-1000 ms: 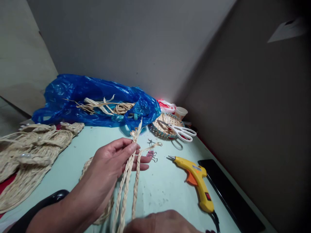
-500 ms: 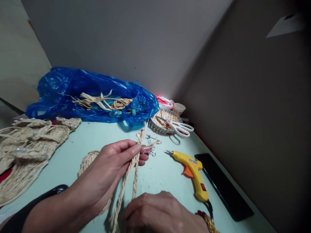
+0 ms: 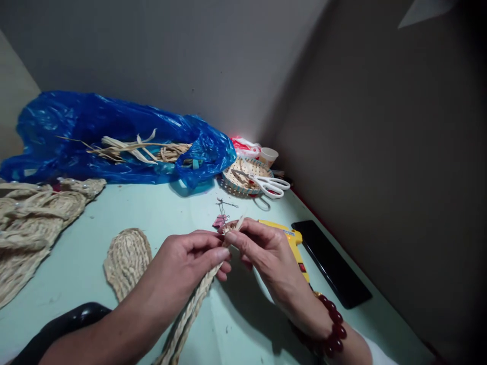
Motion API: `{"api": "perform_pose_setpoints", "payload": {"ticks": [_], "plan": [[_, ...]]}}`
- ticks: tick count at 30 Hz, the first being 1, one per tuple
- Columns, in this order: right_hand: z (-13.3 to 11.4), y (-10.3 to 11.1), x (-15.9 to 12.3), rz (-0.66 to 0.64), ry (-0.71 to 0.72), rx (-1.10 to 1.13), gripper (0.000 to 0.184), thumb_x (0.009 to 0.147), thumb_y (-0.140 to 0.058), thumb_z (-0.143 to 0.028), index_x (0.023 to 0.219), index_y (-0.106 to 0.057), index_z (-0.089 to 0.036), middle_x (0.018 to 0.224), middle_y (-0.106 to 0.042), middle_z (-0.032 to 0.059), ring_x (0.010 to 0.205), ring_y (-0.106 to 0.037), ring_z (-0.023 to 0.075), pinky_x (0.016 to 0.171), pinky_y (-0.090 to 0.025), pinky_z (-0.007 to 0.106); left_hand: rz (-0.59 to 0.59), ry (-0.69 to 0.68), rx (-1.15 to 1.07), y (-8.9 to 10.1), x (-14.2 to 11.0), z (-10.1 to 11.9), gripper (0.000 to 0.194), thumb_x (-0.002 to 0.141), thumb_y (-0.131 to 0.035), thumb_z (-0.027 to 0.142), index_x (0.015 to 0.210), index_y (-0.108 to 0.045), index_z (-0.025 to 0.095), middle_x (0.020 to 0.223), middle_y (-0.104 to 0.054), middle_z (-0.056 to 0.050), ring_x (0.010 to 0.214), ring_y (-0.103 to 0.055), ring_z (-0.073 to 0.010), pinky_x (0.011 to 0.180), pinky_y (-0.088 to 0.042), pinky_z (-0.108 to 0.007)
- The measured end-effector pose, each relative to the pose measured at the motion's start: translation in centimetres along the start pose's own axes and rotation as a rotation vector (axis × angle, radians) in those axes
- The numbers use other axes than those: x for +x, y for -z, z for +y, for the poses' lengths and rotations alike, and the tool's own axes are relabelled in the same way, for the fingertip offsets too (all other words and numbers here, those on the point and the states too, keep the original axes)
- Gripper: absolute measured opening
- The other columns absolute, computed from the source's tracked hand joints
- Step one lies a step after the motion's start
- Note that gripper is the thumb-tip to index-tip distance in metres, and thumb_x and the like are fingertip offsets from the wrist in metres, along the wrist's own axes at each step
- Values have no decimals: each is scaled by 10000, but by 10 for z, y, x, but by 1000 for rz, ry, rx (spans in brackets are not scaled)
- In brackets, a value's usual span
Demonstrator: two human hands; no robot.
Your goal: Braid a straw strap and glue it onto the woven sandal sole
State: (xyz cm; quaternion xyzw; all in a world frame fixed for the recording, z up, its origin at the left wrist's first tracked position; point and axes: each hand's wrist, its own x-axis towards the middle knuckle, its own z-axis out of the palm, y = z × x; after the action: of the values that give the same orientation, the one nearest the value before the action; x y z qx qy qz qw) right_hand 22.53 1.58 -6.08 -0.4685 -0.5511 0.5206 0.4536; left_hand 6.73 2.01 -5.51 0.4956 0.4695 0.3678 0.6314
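Observation:
My left hand (image 3: pixel 186 263) pinches several braided straw cords (image 3: pixel 190 312) near their top ends, thumb and fingers closed round them. My right hand (image 3: pixel 262 251), with a red bead bracelet (image 3: pixel 329 329) on the wrist, meets it from the right and pinches the cords' tips (image 3: pixel 233 226). The braids run down toward the lower edge of the view. A small pink binder clip (image 3: pixel 219 221) lies just beyond the fingertips. A woven oval straw sole (image 3: pixel 127 258) lies flat on the pale green table (image 3: pixel 160 208), left of my left hand.
A yellow glue gun (image 3: pixel 292 238) lies partly behind my right hand, a black phone (image 3: pixel 330 262) to its right. White scissors (image 3: pixel 268 185) rest on a small woven basket (image 3: pixel 234 187) by a paper cup (image 3: pixel 268 155). A blue plastic bag (image 3: pixel 114 139) holds straw. Woven straw pieces (image 3: pixel 34 223) lie at far left.
My right hand rose from the lower edge and closed on the cords' tips beside my left hand. The braids were brought together and lowered. The view shifted right, showing the oval sole.

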Motion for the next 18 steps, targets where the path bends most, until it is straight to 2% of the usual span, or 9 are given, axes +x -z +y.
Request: {"api": "perform_pose_setpoints", "payload": {"ticks": [5, 9, 12, 15, 18], "plan": [[1, -1, -3, 9, 57, 7, 267, 881, -676, -361, 686, -640, -182, 613, -564, -42, 552, -471, 92, 543, -363, 220, 32, -32, 88, -1, 2, -5, 201, 726, -724, 271, 532, -733, 223, 724, -722, -42, 734, -683, -228, 683, -558, -281], [-1, 4, -2, 17, 48, 1, 325, 879, -670, -382, 635, -586, -183, 553, -466, -64, 517, -386, 85, 534, -326, 231, 83, -38, 174, 0, 4, -5, 162, 736, -720, 316, 603, -770, 237, 982, -783, -52, 970, -688, -257, 862, -509, -280], [-3, 9, 0, 54, 16, -39, 378, 861, -674, -420, 601, -532, -185, 566, -418, -63, 534, -338, 91, 523, -287, 246, 150, 15, 140, 2, 4, -3, 87, 684, -773, 302, 732, -797, 233, 1048, -786, -56, 1017, -691, -285, 813, -542, -277], [-2, 12, 1, 67, -20, -57, 406, 837, -679, -482, 605, -526, -186, 587, -406, -57, 555, -327, 101, 528, -265, 260, 151, 49, 103, 4, 3, -3, 201, 737, -771, 275, 933, -776, 232, 984, -800, -46, 987, -712, -250, 771, -557, -237], [0, 13, 2, 71, -29, -57, 413, 837, -672, -499, 610, -521, -188, 585, -398, -59, 558, -312, 105, 539, -256, 268, 81, 70, 17, 7, 3, -5, 337, 831, -709, 268, 1166, -672, 251, 1126, -766, -36, 964, -722, -196, 808, -554, -219]]}}
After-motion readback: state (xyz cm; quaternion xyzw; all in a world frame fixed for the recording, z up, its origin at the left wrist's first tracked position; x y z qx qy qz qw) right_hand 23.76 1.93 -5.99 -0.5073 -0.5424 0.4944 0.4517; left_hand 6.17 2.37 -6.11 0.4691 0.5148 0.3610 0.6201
